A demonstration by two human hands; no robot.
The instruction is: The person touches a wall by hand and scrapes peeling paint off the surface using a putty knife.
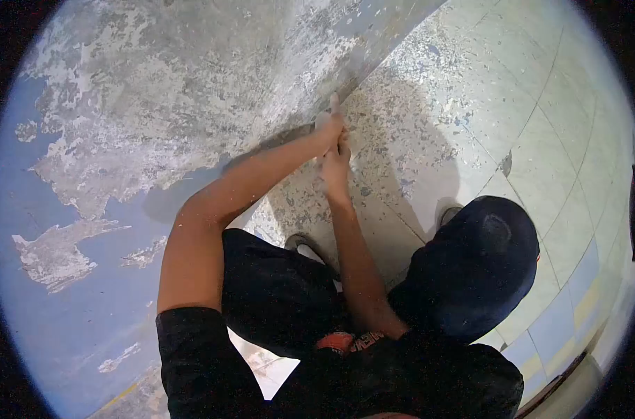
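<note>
My left hand (329, 133) is closed low against the wall, where the peeling wall (185, 91) meets the floor. Just below it, my right hand (336, 166) is closed too, its fingers almost touching the left hand. A pale narrow tip (334, 102) sticks up above my left hand; whether it is a finger or part of a tool I cannot make out. Whatever the hands grip is hidden by the fingers. Around them, the wall surface is scraped to bare grey, with blue paint (122, 272) left further to the left.
Paint flakes (373, 150) are scattered over the tiled floor (541, 160) beside the wall. My bent knees (464, 272) in dark trousers flank the right forearm. A shoe (309, 246) shows beneath them.
</note>
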